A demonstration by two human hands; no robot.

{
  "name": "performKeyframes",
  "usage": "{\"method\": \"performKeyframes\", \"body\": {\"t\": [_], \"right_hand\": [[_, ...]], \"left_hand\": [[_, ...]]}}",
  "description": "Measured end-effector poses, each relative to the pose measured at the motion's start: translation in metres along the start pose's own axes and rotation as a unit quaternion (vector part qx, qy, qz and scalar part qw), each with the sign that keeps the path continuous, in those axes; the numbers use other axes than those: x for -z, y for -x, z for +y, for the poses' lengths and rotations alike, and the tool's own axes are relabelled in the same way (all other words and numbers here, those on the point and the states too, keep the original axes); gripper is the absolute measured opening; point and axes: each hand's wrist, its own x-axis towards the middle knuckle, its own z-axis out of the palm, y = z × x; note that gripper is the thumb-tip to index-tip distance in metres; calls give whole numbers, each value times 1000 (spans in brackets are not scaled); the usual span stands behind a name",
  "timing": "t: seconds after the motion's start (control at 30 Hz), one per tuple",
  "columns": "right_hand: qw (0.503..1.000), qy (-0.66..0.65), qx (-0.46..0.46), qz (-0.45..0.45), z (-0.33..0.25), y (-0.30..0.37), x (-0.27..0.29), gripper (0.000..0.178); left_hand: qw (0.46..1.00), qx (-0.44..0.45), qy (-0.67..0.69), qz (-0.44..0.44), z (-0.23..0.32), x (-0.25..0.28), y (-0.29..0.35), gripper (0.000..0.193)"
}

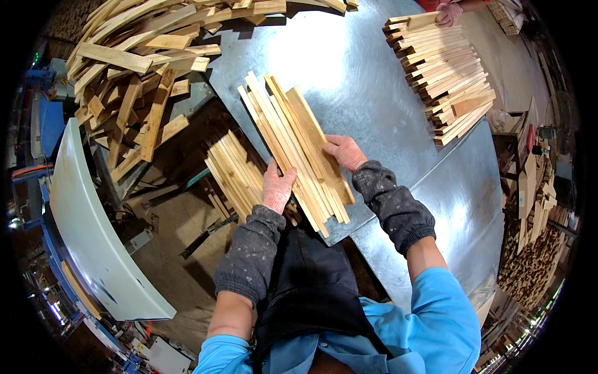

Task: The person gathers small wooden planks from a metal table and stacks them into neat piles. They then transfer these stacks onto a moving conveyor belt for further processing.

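Observation:
In front of me several pale wooden strips (293,149) lie side by side in a slanting bundle at the edge of the metal-topped table (374,93). My left hand (278,187), in a pinkish work glove, grips the bundle's left side near its lower end. On the opposite side my right hand (346,151), gloved alike, has its fingers closed on the edge of the outermost, wider strip (311,124). That strip sits slightly tilted against the others. The undersides of the strips and some of my fingertips are hidden.
A jumbled heap of wood pieces (143,68) covers the far left. Below the table edge rests another strip stack (233,171). A row of strips (445,75) lies far right, under a co-worker's gloved hand (448,14). A pale curved panel (93,230) stands left.

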Motion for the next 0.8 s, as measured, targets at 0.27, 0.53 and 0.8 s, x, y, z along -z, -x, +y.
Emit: {"method": "performKeyframes", "body": {"t": [0.27, 0.53, 0.8], "right_hand": [[936, 224, 183, 202, -46, 75, -7, 51], [960, 133, 230, 94, -89, 164, -99, 60], [959, -212, 178, -64, -74, 235, -174, 69]], "left_hand": [[998, 30, 46, 14, 24, 8, 41, 62], [913, 60, 362, -179, 93, 33, 107, 54], [856, 31, 473, -206, 64, 139, 161, 58]]}}
